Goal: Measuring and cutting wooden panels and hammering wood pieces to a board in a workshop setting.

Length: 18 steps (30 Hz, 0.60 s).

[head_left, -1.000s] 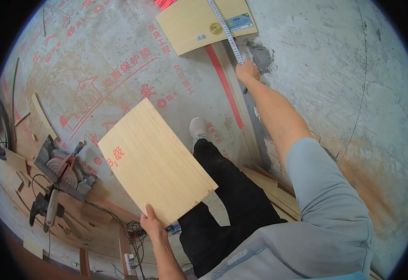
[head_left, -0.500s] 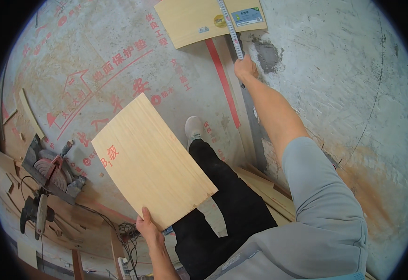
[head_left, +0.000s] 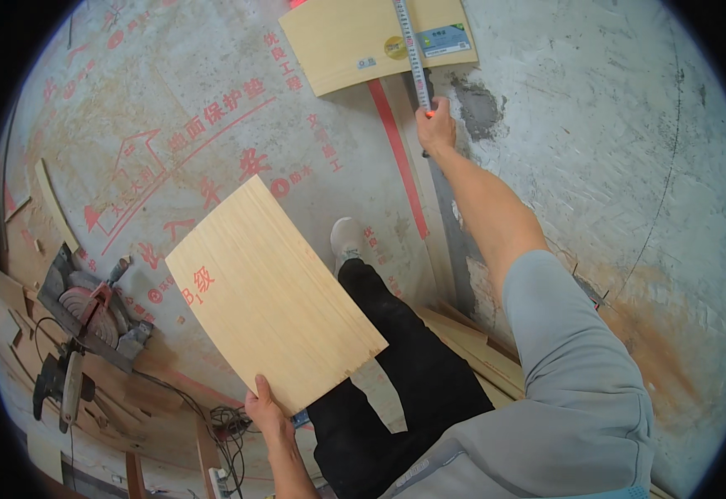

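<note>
A pale plywood panel (head_left: 275,291) with red print is gripped at its near edge by my left hand (head_left: 270,412); the thumb lies on top and the other fingers are hidden beneath. My right arm reaches far ahead, where my right hand (head_left: 437,129) is closed around a tape measure. Its pulled-out blade (head_left: 413,62) runs away from the hand across a second wood panel (head_left: 342,50), which bears a blue label and a gold round sticker. The tape's case is mostly hidden in my fingers; a bit of orange-red shows there.
A mitre saw (head_left: 88,312) stands on the floor at the left, with wood offcuts and tangled cables (head_left: 231,424) near it. More boards (head_left: 479,353) lie by my leg along the rough grey wall (head_left: 595,150). Printed protective sheeting (head_left: 213,158) covers the floor.
My right hand with the tape measure appears slightly lower in view, and so does the far panel. The panel in my left hand has shifted slightly downward too.
</note>
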{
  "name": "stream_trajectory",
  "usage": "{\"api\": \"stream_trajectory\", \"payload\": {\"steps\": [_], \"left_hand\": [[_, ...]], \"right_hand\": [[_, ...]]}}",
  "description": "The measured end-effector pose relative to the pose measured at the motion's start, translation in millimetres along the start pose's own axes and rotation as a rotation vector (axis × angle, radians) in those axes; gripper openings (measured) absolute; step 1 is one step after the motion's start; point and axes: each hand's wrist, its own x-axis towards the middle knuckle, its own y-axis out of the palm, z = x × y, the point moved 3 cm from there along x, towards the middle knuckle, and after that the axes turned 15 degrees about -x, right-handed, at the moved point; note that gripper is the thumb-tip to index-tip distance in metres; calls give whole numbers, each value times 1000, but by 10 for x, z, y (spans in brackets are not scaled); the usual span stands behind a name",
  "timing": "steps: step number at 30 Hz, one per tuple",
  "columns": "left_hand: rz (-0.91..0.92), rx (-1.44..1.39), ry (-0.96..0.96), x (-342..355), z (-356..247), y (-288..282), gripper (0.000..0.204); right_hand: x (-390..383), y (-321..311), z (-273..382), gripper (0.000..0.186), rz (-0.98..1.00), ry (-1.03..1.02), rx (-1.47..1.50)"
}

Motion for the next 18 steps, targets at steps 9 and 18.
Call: {"api": "stream_trajectory", "payload": {"steps": [9, 18], "left_hand": [[-21, 52, 2, 94, -70, 64, 39], [34, 267, -154, 355, -150, 572, 43]], "right_hand": [[451, -208, 250, 88, -159, -173, 316], [1108, 43, 274, 50, 505, 218, 1410]]}}
